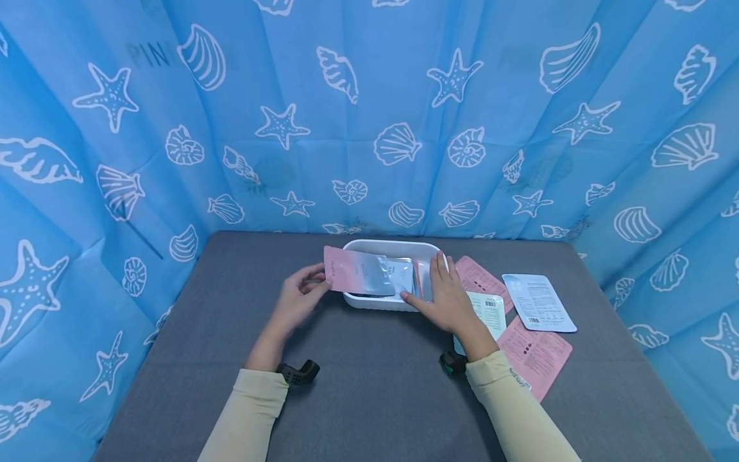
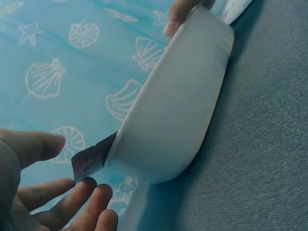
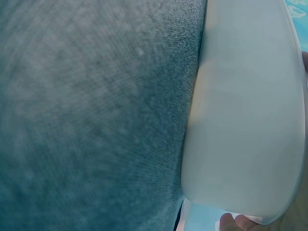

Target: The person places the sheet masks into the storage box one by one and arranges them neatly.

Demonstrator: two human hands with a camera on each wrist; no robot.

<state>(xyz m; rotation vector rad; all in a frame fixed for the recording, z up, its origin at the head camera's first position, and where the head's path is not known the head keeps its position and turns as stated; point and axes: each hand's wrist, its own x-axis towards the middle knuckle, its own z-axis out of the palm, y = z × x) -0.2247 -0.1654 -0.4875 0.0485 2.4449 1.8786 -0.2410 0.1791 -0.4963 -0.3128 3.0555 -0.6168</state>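
Note:
A white plastic tub stands on the grey cloth, with several flat sachets inside. Uppermost is a pink-to-blue sachet, whose pink end juts past the tub's left rim. My left hand is at that end; in the left wrist view the sachet's corner meets its fingertips, while the thumb stands apart. A pale blue sachet lies beside it in the tub. My right hand rests at the tub's right end, fingers extended along the rim and thumb over the front rim.
Right of the tub, several sachets overlap on the cloth: pink ones, a pale green one partly under my right arm, and a light blue one. A blue curtain with white shells hangs behind the grey table.

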